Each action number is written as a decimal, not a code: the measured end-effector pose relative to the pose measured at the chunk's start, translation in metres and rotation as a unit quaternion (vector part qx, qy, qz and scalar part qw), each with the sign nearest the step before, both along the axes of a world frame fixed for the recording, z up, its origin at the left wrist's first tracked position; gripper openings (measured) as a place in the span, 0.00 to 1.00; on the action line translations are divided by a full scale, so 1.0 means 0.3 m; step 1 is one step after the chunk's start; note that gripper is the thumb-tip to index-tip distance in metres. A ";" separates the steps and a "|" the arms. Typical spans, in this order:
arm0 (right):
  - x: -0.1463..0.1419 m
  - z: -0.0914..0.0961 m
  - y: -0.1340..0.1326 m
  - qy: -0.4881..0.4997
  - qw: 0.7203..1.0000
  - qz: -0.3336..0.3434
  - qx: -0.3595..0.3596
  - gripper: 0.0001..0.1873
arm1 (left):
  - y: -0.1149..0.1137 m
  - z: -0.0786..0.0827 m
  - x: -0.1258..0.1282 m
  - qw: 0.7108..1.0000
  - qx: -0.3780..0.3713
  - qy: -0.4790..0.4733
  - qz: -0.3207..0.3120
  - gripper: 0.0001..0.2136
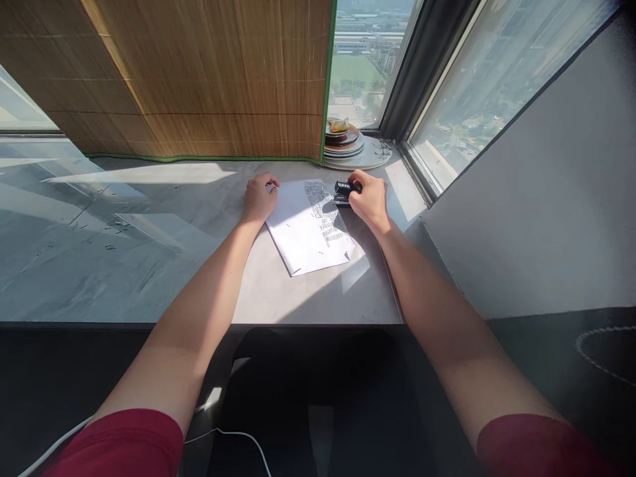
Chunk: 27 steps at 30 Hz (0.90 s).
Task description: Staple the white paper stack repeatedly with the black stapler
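Observation:
A white sheet of paper [308,228] with printed text near its far right part lies on the grey stone sill [149,265]. My left hand [258,197] rests with curled fingers on the paper's far left corner, pressing it down. My right hand [368,197] is closed round a small black stapler [344,192] at the paper's far right corner. The stapler's front end sticks out from my fingers over the sheet's edge.
A stack of plates [348,144] with something yellow on top stands in the window corner behind the paper. A bamboo blind [209,79] covers the left window. A grey wall [536,199] rises to the right. A white cable [238,437] runs below the sill.

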State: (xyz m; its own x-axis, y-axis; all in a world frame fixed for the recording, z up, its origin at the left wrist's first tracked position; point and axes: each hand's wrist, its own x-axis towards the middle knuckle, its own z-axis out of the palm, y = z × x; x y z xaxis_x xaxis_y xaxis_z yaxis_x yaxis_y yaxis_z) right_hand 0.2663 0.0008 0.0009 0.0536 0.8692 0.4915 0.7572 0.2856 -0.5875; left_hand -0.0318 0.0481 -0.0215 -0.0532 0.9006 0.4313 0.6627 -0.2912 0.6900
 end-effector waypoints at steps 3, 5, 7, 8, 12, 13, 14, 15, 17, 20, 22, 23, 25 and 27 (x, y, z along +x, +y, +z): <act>-0.001 0.025 -0.019 0.010 1.000 0.007 -0.017 0.09 | -0.005 -0.002 0.003 1.000 0.003 0.004 0.005 0.09; 0.004 0.038 -0.027 0.015 0.999 0.021 -0.029 0.07 | -0.012 0.006 0.009 1.000 0.008 0.017 0.004 0.09; 0.013 0.048 -0.031 0.014 0.998 0.040 -0.043 0.07 | -0.025 0.022 0.025 0.998 0.021 0.050 -0.011 0.08; 0.017 0.052 -0.032 0.011 0.998 0.049 -0.049 0.07 | -0.034 0.031 0.037 0.996 0.027 0.074 -0.033 0.08; 0.022 0.059 -0.029 -0.010 0.994 0.084 -0.064 0.13 | -0.084 0.050 0.095 0.958 -0.010 0.176 -0.224 0.11; 0.020 0.059 -0.029 -0.020 0.994 0.084 -0.071 0.17 | -0.096 0.050 0.105 0.943 -0.031 0.195 -0.269 0.12; 0.017 0.061 -0.030 -0.032 0.993 0.080 -0.081 0.21 | -0.105 0.049 0.112 0.929 -0.051 0.209 -0.300 0.15; 0.014 0.062 -0.033 -0.046 0.992 0.075 -0.091 0.24 | -0.113 0.047 0.116 0.920 -0.068 0.219 -0.316 0.18; 0.010 0.069 -0.041 -0.080 0.988 0.070 -0.109 0.26 | -0.121 0.043 0.117 0.915 -0.089 0.235 -0.316 0.25; 0.007 0.089 -0.065 -0.128 0.978 0.088 -0.136 0.26 | -0.124 0.043 0.115 0.910 -0.108 0.254 -0.310 0.28; 0.002 0.108 -0.086 -0.148 0.970 0.103 -0.165 0.27 | -0.126 0.045 0.119 0.904 -0.109 0.256 -0.326 0.27; -0.003 0.117 -0.097 -0.154 0.964 0.114 -0.185 0.28 | -0.128 0.047 0.122 0.900 -0.103 0.252 -0.341 0.27; -0.022 0.136 -0.120 -0.158 0.950 0.141 -0.229 0.27 | -0.134 0.052 0.130 0.889 -0.091 0.239 -0.380 0.26; -0.048 0.149 -0.143 -0.158 0.939 0.154 -0.265 0.26 | -0.139 0.055 0.137 0.877 -0.091 0.223 -0.416 0.26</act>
State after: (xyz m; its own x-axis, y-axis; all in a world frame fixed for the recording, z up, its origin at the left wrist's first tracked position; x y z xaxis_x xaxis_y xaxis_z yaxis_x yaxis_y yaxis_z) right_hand 0.2520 -0.0421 0.0455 -0.3165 0.9464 -0.0647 0.8470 0.2513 -0.4684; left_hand 0.0094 0.0064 -0.0051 0.7927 0.6034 0.0871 0.4882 -0.7138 0.5021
